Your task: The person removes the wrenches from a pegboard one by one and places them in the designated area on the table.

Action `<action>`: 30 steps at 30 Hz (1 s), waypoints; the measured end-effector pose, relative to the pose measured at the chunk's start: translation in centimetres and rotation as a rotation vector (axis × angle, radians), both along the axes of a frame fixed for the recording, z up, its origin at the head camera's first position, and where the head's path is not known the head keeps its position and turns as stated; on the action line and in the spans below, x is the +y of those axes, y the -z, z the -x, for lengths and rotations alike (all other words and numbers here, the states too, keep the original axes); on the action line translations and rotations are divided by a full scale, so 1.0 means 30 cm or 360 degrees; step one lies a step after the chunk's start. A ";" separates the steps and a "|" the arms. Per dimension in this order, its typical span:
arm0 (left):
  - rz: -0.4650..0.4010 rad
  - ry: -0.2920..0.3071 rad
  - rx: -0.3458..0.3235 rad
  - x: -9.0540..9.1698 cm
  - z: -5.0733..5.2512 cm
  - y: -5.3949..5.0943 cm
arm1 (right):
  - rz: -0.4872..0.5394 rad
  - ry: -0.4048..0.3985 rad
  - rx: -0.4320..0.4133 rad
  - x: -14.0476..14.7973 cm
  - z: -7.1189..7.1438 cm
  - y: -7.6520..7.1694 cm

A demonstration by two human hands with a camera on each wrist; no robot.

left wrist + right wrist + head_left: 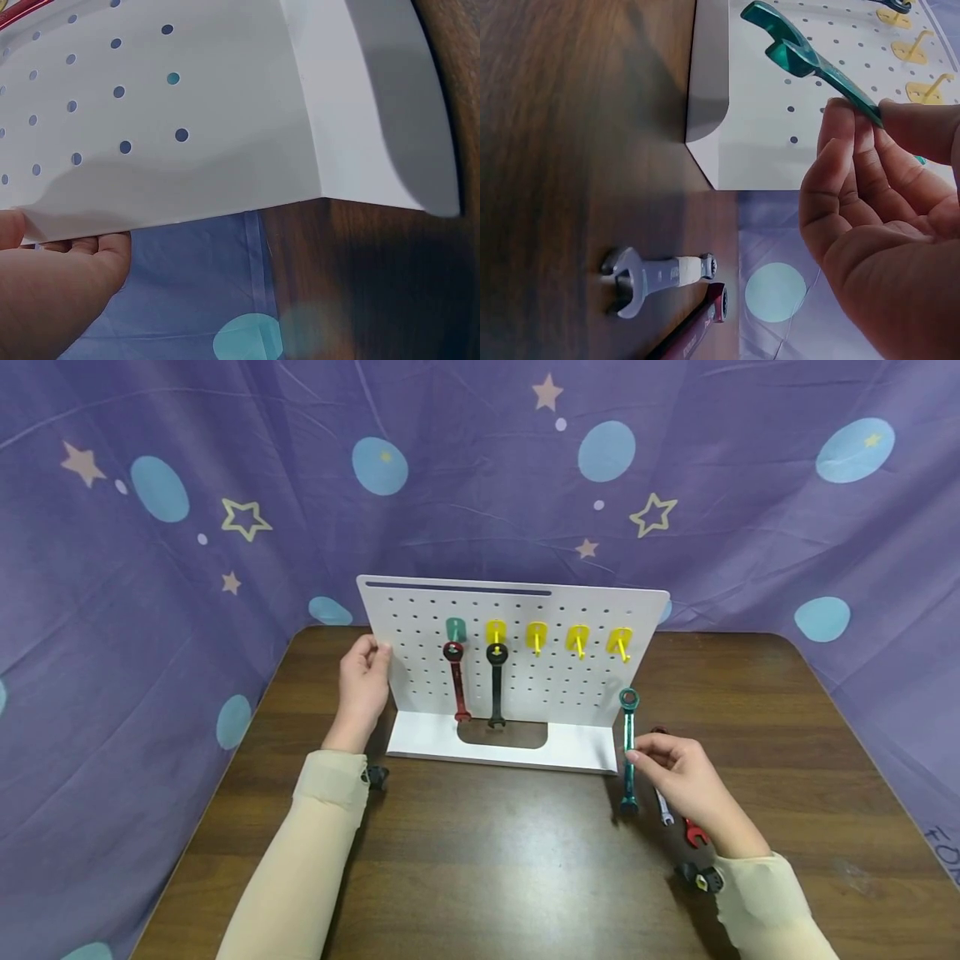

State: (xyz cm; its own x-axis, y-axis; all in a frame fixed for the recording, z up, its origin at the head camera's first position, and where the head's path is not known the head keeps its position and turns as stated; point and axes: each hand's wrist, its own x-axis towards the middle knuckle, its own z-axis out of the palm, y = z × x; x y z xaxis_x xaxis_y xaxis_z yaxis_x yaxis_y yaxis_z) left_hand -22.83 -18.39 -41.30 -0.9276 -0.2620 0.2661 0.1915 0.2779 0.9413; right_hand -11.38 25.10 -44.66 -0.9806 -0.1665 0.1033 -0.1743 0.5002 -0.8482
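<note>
My right hand [678, 770] pinches a green combination wrench [629, 735] between thumb and fingers, its ring end up, beside the right edge of a white pegboard stand [570, 693]. In the right wrist view the wrench's open end [791, 56] shows clearly. My left hand [364, 681] grips the board's left edge, thumb in front and fingers behind. A red wrench [458, 685] hangs under the green hook [455, 628], and a black wrench [497, 689] hangs from a yellow hook [496, 630]. Three more yellow hooks [577, 640] hold nothing.
On the wooden table [487, 852], right of the stand, lie a silver wrench [656, 277] and a red wrench [697, 326], partly behind my right hand in the head view. A purple patterned curtain [480, 485] hangs behind the table.
</note>
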 end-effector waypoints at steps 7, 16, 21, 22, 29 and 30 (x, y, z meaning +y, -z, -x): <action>0.0012 0.0002 -0.0006 -0.002 0.002 0.001 | -0.0015 0.0000 -0.0025 0.014 -0.005 0.006; 0.0016 0.0002 -0.0017 -0.003 -0.001 0.000 | 0.0012 0.0034 -0.0062 0.032 -0.016 0.008; 0.0021 0.0002 -0.0018 -0.003 0.001 -0.001 | 0.0006 0.0046 -0.0091 0.045 -0.021 0.008; 0.0023 0.0001 -0.0019 -0.002 0.001 -0.001 | 0.0002 0.0048 -0.0089 0.048 -0.022 0.008; 0.0022 0.0002 -0.0019 -0.001 -0.001 -0.002 | 0.0004 0.0055 -0.0080 0.073 -0.031 0.006; 0.0020 0.0001 -0.0016 -0.001 -0.001 -0.002 | 0.0000 0.0060 -0.0074 0.076 -0.033 0.006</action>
State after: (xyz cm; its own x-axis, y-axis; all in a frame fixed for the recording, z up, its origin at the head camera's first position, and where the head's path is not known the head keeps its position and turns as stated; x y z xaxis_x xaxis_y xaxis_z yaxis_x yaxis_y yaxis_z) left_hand -22.80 -18.41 -41.24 -0.9304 -0.2582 0.2603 0.1825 0.2896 0.9396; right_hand -10.41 27.38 -44.83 -0.9899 -0.1295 0.0575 -0.1158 0.5055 -0.8550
